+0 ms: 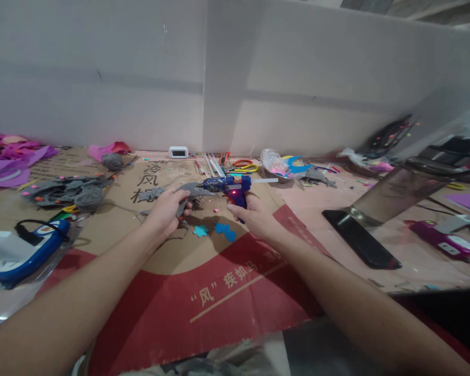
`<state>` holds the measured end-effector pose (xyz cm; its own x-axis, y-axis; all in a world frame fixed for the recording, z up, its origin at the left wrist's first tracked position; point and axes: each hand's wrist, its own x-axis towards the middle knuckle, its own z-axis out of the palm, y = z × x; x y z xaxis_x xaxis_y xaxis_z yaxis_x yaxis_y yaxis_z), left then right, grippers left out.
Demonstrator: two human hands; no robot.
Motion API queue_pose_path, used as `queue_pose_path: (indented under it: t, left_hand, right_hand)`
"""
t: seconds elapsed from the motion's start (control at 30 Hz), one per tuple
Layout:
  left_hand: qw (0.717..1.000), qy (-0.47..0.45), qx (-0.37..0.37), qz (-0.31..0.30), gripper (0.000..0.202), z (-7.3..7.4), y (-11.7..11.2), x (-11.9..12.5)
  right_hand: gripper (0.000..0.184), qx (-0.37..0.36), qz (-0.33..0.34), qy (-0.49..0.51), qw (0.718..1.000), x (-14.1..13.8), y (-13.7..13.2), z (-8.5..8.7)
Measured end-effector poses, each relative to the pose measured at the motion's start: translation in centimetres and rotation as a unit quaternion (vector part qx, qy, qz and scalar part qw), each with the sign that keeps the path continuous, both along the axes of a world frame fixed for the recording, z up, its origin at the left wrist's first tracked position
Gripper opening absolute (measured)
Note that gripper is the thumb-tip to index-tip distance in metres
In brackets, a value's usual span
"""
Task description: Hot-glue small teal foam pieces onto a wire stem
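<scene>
My right hand [254, 213] is closed around the handle of a blue hot glue gun [237, 189], whose small red light is lit. A white glue stick [265, 180] juts from its back end, and its nozzle points left. My left hand [167, 210] grips a piece of grey felt [196, 189], close by the nozzle; whether the tip touches the felt I cannot tell. Below lie a light blue felt flower [200, 231] and a blue felt scrap [225, 232] on the printed cardboard [172, 261].
Grey yarn pieces [88, 196] and a blue device [31, 253] lie left. Yellow-handled scissors [245, 166], pens and a small white digital display [178, 152] sit along the wall. At right are a tumbler [387, 190], a black phone-like slab [360, 240] and a magenta device [441, 239].
</scene>
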<state>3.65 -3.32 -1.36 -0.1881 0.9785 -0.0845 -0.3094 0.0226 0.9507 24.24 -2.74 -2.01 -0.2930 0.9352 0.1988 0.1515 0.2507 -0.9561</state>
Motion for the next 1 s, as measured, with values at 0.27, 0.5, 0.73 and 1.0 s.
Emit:
queue_pose_path:
  t: [0.27, 0.5, 0.73, 1.0]
  left_hand:
    - [1.0, 0.0, 0.011, -0.004, 0.009, -0.3, 0.2, -0.1]
    - [1.0, -0.001, 0.012, -0.001, 0.01, -0.3, 0.2, -0.3]
    - [0.999, -0.031, 0.017, 0.022, 0.014, 0.3, 0.5, -0.6]
    - [0.945, -0.169, 0.226, 0.165, 0.015, 5.8, 0.2, -4.5]
  right_hand:
    - [0.029, -0.031, 0.0, 0.001, 1.0, 0.2, 1.0, -0.9]
    - [0.034, -0.054, 0.019, 0.047, 0.997, 0.3, 1.3, -0.9]
    - [0.029, -0.041, 0.002, 0.027, 0.999, 0.6, 1.2, -0.1]
    - [0.024, -0.006, -0.091, 0.071, 0.993, 2.0, 2.0, 1.5]
